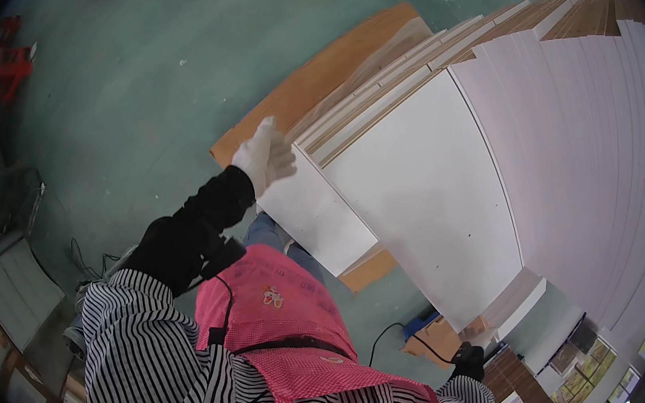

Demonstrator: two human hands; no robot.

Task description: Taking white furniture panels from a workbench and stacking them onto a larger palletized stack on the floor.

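Note:
My left hand [262, 159], in a white glove with a black sleeve cover at the wrist, is at the near left corner of a narrow white panel [315, 206]. Its fingers are stretched out, and no object shows in them. A large white board [426, 189] lies beside that panel, at the front of a stack of boards with light brown edges. Low on the right, my right hand [476, 333] is by the bottom end of the large board, past a black cuff [468, 362]. Its fingers are too unclear to make out.
Stacked pale boards [572, 138] curve along the right side. A brown cardboard sheet [323, 72] lies under the stack's far left edge on the green floor [131, 88]. Red stools [10, 72] stand far left. A black cable [376, 344] hangs near my right arm.

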